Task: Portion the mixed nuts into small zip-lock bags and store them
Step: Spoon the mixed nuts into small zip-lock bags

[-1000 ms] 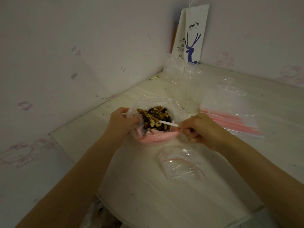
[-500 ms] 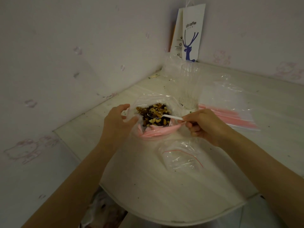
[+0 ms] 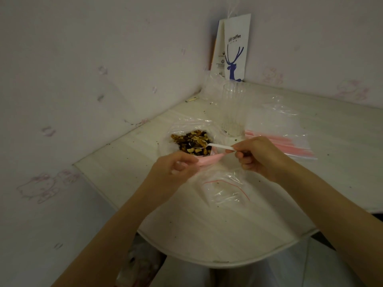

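Observation:
A large zip-lock bag of mixed nuts [image 3: 192, 141] lies open on the white table [image 3: 217, 230], its pink zip edge toward me. My left hand [image 3: 176, 168] pinches that pink edge at the bag's mouth. My right hand [image 3: 259, 156] holds the handle of a white plastic spoon [image 3: 215, 145], whose bowl rests on the nuts inside the bag. A small empty zip-lock bag [image 3: 226, 189] with a red seal line lies flat on the table just in front of my hands.
A clear plastic cup [image 3: 233, 110] stands behind the nut bag. A stack of pink-edged zip-lock bags [image 3: 277, 133] lies to the right. A white paper coffee bag [image 3: 234, 48] leans in the wall corner. The table's curved front edge is close to me.
My left hand has shifted from the bag's left side to its pink front edge. The spoon's bowl has lifted to the top of the nuts. The camera tilted slightly.

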